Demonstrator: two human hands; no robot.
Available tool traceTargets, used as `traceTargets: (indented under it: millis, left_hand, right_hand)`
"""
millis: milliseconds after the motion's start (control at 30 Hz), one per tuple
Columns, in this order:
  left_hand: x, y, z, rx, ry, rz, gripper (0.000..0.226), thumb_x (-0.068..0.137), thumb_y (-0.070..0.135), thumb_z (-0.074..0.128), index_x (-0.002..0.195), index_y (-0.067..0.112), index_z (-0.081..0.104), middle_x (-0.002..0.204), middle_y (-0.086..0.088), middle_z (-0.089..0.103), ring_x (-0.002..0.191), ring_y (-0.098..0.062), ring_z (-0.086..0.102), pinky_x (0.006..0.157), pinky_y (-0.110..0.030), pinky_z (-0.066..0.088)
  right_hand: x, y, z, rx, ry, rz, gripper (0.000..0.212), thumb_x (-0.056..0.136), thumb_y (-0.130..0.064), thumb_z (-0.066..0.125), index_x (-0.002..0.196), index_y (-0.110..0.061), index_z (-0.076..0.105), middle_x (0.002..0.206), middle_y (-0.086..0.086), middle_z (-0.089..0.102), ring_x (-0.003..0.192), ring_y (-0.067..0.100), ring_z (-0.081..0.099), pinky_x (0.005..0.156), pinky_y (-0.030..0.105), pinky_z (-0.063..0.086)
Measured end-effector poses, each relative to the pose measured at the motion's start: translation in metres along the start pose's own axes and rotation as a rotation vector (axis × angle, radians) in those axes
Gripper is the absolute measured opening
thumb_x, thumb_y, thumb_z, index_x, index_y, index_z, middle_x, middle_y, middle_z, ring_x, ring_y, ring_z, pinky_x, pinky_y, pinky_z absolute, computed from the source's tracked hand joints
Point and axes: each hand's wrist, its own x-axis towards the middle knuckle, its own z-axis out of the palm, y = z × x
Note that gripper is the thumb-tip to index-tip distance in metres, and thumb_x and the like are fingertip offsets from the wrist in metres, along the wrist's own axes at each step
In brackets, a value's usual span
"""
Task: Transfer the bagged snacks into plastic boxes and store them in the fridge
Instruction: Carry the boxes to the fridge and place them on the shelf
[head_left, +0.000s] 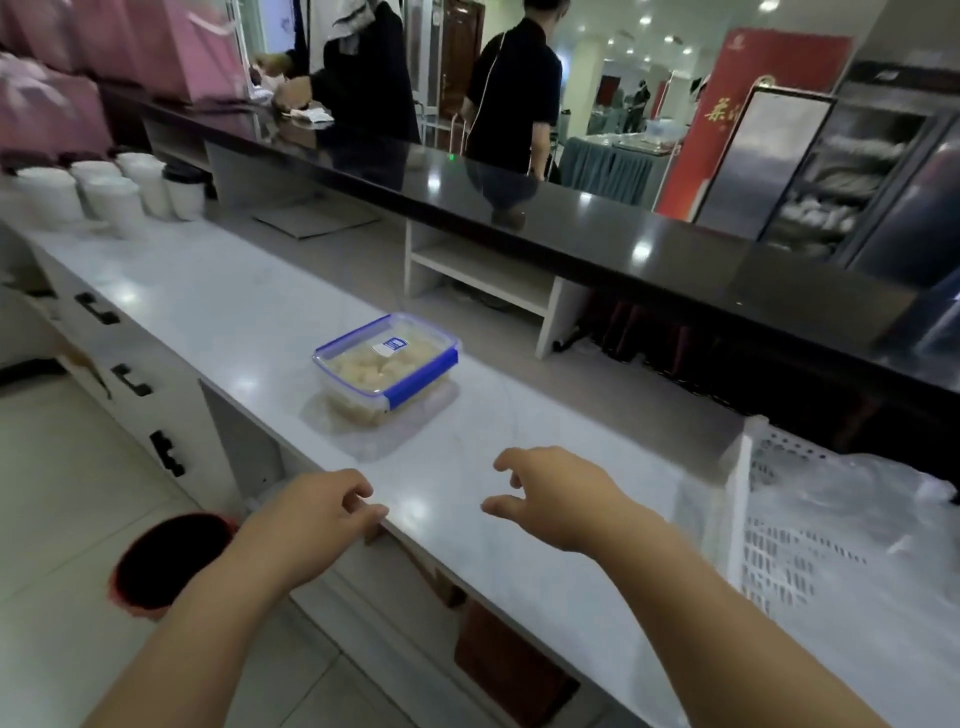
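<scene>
A clear plastic box (385, 366) with a blue-clipped lid stands on the white marble counter (218, 312). It is closed and holds pale snack pieces. My left hand (322, 512) hovers at the counter's front edge with loosely curled fingers, holding nothing. Over the counter, my right hand (556, 493) reaches toward the box, fingers relaxed and spread, also with nothing in it. Both hands are a short way in front of the box and apart from it. A glass-door fridge (826, 171) stands at the far right.
A white perforated crate (800, 540) with clear plastic bags sits on the counter at right. White lidded cups (109, 192) stand at the far left. A red bin (171, 561) is on the floor. Two people stand behind the raised black counter (571, 208).
</scene>
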Motion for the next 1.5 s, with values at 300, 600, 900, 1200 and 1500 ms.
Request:
traceTargets:
  millis: [300,600,900,1200,1500]
  left_hand:
    - [0.139,-0.085,-0.066,-0.01,0.05,0.062,0.019,0.086,0.043,0.059,0.098,0.029,0.063,0.094,0.014,0.063,0.083,-0.007,0.059,0.076,-0.031,0.051]
    - [0.233,-0.114,-0.089,-0.058,-0.001,0.098,0.042,0.091,0.043,0.051,0.125,0.019,0.053,0.11,0.004,0.057,0.088,-0.013,0.058,0.077,-0.03,0.046]
    - [0.238,-0.085,-0.054,-0.218,-0.251,0.105,0.018,0.089,0.045,0.054,0.092,0.028,0.059,0.088,0.001,0.067,0.076,-0.021,0.066,0.073,-0.041,0.057]
    - [0.174,-0.002,-0.006,-0.305,-0.375,0.254,0.03,0.087,0.037,0.061,0.11,0.017,0.058,0.09,0.003,0.067,0.079,-0.013,0.065,0.067,-0.032,0.055]
    - [0.046,0.139,0.017,-0.445,-0.399,0.654,0.032,0.082,0.033,0.066,0.11,0.027,0.051,0.088,0.009,0.065,0.08,-0.01,0.065,0.068,-0.029,0.056]
  right_hand:
    - [0.144,-0.075,0.02,0.317,0.119,0.313,0.054,0.088,-0.057,0.05,0.128,-0.021,0.049,0.118,-0.002,0.063,0.103,0.02,0.06,0.08,0.033,0.049]
    - [0.226,-0.103,0.044,1.132,0.306,0.542,0.038,0.086,-0.034,0.066,0.114,-0.017,0.046,0.112,0.003,0.061,0.093,0.026,0.064,0.075,0.044,0.059]
    - [0.188,-0.076,0.054,1.062,0.309,0.579,0.03,0.092,-0.036,0.058,0.119,-0.024,0.054,0.109,-0.005,0.064,0.095,0.017,0.064,0.081,0.036,0.058]
    - [0.067,-0.03,0.057,1.028,0.47,0.644,0.025,0.093,-0.032,0.056,0.118,-0.027,0.054,0.099,-0.012,0.062,0.088,0.009,0.063,0.067,0.021,0.055]
    - [-0.137,0.012,0.029,0.883,0.883,0.634,0.035,0.092,-0.027,0.059,0.122,-0.04,0.051,0.101,-0.016,0.068,0.086,0.006,0.067,0.076,0.026,0.056]
